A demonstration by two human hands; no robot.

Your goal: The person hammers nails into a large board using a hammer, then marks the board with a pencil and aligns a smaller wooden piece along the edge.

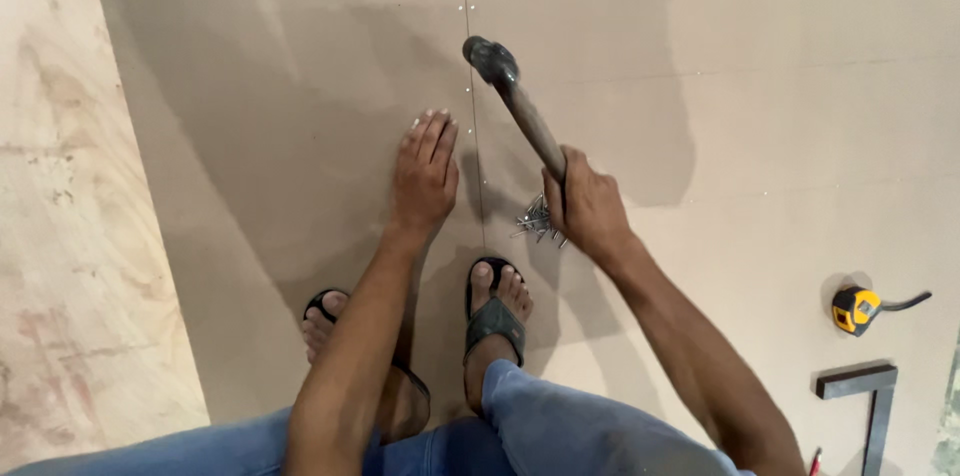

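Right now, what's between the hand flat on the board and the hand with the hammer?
In the head view, between the left hand and right hand: bare board with a nailed seam, plus loose nails.

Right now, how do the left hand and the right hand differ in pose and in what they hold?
The left hand lies flat on the board, fingers straight, holding nothing; the right hand is closed around the hammer handle. The left hand touches the board; the right hand is raised above the loose nails. Both hands sit close to the seam between the boards.
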